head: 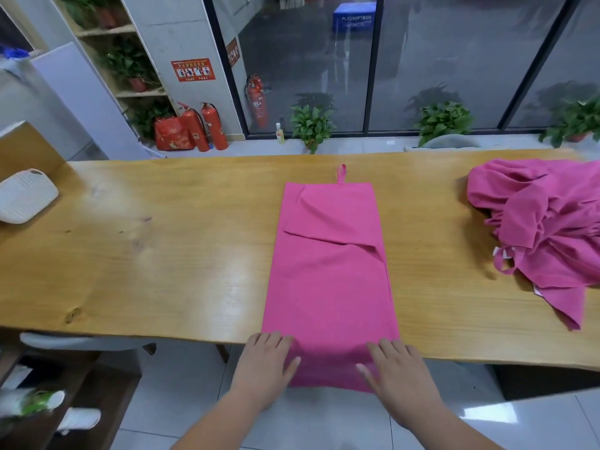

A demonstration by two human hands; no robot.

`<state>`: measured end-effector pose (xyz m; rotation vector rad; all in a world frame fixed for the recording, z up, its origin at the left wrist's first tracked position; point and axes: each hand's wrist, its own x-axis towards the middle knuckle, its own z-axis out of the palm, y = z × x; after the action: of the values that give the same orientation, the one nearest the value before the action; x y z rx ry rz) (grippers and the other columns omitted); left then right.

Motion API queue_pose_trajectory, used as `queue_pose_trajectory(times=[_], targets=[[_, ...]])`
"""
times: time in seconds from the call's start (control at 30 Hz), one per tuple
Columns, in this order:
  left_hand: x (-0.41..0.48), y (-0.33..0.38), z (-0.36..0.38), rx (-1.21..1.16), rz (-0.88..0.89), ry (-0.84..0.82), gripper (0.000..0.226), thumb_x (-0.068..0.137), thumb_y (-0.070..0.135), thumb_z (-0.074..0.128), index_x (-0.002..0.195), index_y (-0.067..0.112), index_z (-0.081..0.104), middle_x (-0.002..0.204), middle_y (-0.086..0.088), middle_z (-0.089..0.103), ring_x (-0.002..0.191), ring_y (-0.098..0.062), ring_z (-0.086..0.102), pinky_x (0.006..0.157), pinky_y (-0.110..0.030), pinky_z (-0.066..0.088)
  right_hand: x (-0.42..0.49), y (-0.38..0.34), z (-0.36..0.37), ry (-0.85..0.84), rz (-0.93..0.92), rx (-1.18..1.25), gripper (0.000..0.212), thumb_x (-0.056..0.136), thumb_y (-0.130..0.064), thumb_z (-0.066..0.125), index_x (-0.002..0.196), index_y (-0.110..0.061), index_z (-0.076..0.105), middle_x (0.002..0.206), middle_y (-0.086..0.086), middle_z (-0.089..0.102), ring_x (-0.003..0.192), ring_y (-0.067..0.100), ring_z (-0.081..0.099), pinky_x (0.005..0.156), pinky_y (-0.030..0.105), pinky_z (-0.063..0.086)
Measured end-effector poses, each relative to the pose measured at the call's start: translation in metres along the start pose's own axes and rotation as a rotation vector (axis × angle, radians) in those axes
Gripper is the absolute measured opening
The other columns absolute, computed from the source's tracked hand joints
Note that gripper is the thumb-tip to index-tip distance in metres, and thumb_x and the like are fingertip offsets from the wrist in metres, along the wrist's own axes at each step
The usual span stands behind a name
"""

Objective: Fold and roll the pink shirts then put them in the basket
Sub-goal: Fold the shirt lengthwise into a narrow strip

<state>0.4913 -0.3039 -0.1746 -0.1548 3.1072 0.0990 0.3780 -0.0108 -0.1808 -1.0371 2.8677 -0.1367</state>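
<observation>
Your shirt (328,271) lies as a long folded strip across the middle of the surface (162,254). It runs from near the far edge to the near edge, where its last part hangs over.

That overhang is the first risk. If you start the roll there without drawing the hem up onto the wood, the first turn would probably come out loose and crooked, or the strip may slide off toward you. The second risk is the folded-in flap across the middle. Its slanting edge looks unpressed, so a roll pushed over it could bunch and go lopsided. Pressing harder on one side would likely make the roll cone out.

The basket (26,196) sits at the left edge, well apart, so a slack roll could open on the carry. The pile (545,222) lies at the right edge, apart from the strip.

Your left hand (266,362) and right hand (394,368) lie palm down at the near edge, one on each side of the hem. The fingers are straight and point away from you, with the thumbs turned inward. Both hands are flat on the cloth and grip nothing. The left one's outer fingers seem to reach past the shirt's side onto the wood.
</observation>
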Motion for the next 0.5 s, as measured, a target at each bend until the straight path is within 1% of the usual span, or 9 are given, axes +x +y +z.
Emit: queue_pose_trajectory(times=[0.07,0.1,0.13,0.2,0.27,0.33,0.4,0.43,0.5], targets=[[0.016,0.001,-0.009,-0.020,-0.017,-0.036,0.053,0.099,0.058,0.042,0.139,0.027,0.060,0.131,0.004,0.061,0.122,-0.024,0.059,0.107,-0.042,0.048,0.016,0.001,-0.009,-0.020,0.012,0.069,0.055,0.102,-0.064,0.034,0.120,-0.024,0.067,0.113,-0.001,0.060,0.107,0.028,0.061,0.086,0.044,0.052],[0.024,0.000,-0.012,-0.031,-0.048,-0.088,0.061,0.100,0.058,0.042,0.151,0.027,0.050,0.153,0.000,0.050,0.142,-0.028,0.048,0.117,-0.044,0.041,0.025,0.004,-0.011,-0.058,0.022,0.107,0.060,0.102,-0.064,0.035,0.140,-0.024,0.060,0.139,0.003,0.055,0.131,0.030,0.055,0.101,0.044,0.050],[0.029,0.001,-0.013,-0.052,-0.071,-0.144,0.069,0.101,0.059,0.041,0.162,0.027,0.036,0.170,-0.002,0.029,0.157,-0.030,0.028,0.125,-0.046,0.030,0.032,0.008,-0.013,-0.113,0.024,0.129,0.069,0.104,-0.064,0.034,0.160,-0.025,0.039,0.166,0.002,0.033,0.154,0.029,0.033,0.119,0.043,0.039],[0.030,0.004,-0.010,-0.056,-0.096,-0.249,0.076,0.103,0.062,0.037,0.168,0.026,0.020,0.175,0.001,0.007,0.163,-0.026,0.009,0.131,-0.045,0.017,0.037,0.015,-0.011,-0.225,0.020,0.105,0.080,0.105,-0.067,0.029,0.168,-0.025,0.003,0.174,-0.004,-0.008,0.163,0.021,-0.005,0.132,0.041,0.007],[0.027,0.007,-0.007,-0.038,-0.096,-0.192,0.070,0.100,0.063,0.038,0.157,0.023,0.045,0.165,-0.001,0.040,0.151,-0.027,0.040,0.124,-0.046,0.034,0.034,0.020,-0.010,-0.224,0.024,0.060,0.079,0.104,-0.069,0.023,0.167,-0.021,0.025,0.174,0.001,0.018,0.161,0.022,0.019,0.129,0.041,0.011],[0.028,0.010,-0.008,0.008,-0.080,-0.081,0.057,0.097,0.063,0.042,0.134,0.025,0.065,0.128,0.006,0.068,0.116,-0.020,0.064,0.106,-0.040,0.050,0.029,0.023,-0.010,-0.173,0.014,0.021,0.076,0.104,-0.069,0.022,0.147,-0.019,0.057,0.143,0.002,0.062,0.132,0.024,0.057,0.114,0.042,0.039],[0.034,0.009,-0.013,0.018,-0.038,-0.031,0.055,0.098,0.061,0.038,0.132,0.027,0.065,0.116,0.009,0.069,0.106,-0.018,0.065,0.103,-0.038,0.050,0.031,0.023,-0.014,-0.119,-0.020,0.013,0.075,0.105,-0.069,0.012,0.132,-0.023,0.065,0.115,-0.004,0.066,0.107,0.023,0.061,0.097,0.039,0.050],[0.037,0.007,-0.015,0.046,-0.016,-0.048,0.058,0.098,0.060,0.035,0.137,0.027,0.062,0.121,0.007,0.068,0.112,-0.019,0.063,0.107,-0.039,0.048,0.034,0.023,-0.017,-0.115,-0.034,0.023,0.077,0.105,-0.068,0.006,0.132,-0.024,0.064,0.116,-0.005,0.064,0.109,0.022,0.059,0.096,0.038,0.050],[0.043,0.003,-0.015,0.081,-0.029,-0.109,0.068,0.097,0.061,0.036,0.153,0.024,0.050,0.148,-0.004,0.055,0.138,-0.029,0.053,0.118,-0.044,0.041,0.040,0.028,-0.018,-0.131,-0.040,0.056,0.074,0.106,-0.068,0.011,0.157,-0.026,0.043,0.157,-0.003,0.044,0.146,0.025,0.040,0.118,0.037,0.037]])
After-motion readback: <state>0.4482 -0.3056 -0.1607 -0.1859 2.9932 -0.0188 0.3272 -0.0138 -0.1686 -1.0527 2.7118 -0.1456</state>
